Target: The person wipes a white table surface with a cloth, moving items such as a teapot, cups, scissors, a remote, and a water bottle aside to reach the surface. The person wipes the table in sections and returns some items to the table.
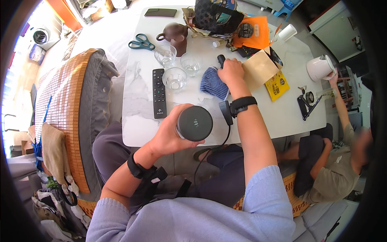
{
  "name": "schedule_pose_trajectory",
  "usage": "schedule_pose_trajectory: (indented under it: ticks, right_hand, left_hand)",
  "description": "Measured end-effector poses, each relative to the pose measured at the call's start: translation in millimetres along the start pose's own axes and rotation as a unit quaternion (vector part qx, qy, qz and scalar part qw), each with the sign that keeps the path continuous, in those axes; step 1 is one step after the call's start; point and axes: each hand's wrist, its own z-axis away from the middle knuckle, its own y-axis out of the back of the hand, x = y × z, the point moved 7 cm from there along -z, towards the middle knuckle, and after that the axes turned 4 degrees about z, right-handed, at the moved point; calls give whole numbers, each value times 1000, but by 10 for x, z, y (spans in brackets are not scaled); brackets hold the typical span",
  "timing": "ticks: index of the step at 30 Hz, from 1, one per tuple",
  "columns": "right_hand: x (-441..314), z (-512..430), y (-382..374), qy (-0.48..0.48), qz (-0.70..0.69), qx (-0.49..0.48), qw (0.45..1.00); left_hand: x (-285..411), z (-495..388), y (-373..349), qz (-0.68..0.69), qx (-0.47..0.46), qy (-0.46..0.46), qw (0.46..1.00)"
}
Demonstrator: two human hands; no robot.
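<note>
My left hand (173,130) is wrapped around a round canister with a dark grey lid (195,123), held up over the table's near edge. The lid faces up and hides the canister's body. Farther off, my right hand (232,72) grips a black cylindrical object (221,59), whose rounded end sticks out past the fingers; its other end is hidden. A blue striped cloth (214,83) lies beside and partly under that hand. Just right of the fingers is a kraft paper pouch (260,68). Three clear glasses, including a near one (174,79), stand to the left.
On the white marble-patterned table (139,130) are a black remote control (159,93), green-handled scissors (142,43), a brown teapot (174,31), a phone (160,12), an orange pouch (252,32) and a yellow packet (277,86). At right, another person's hand (333,78) holds a white kettle (320,68).
</note>
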Motion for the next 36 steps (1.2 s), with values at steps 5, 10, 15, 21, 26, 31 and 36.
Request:
schedule_pose_trajectory:
  ticks: [5,10,15,21,26,31,36]
  right_hand:
    - [522,710,211,-18,-315,83,945]
    - [1377,1439,-19,-165,-416,173,877]
    - [1756,1482,-238,-184,-335,190,904]
    - [1696,1466,-208,-174,-334,143,915]
    - [1084,1688,331,-87,-306,283,905]
    - [-44,1138,292,209,-143,197,947]
    - [-144,520,-194,217,-83,-7,973]
  left_hand:
    - [-138,93,-79,42,16,34,998]
    - [-120,160,-95,1,41,33,999]
    - [-97,177,-75,10,52,10,999]
    - [-153,171,-69,32,51,10,998]
    - [-190,199,-49,54,70,-8,996]
    - [-158,162,-88,52,47,4,998]
    - [-151,156,-96,7,35,-20,999]
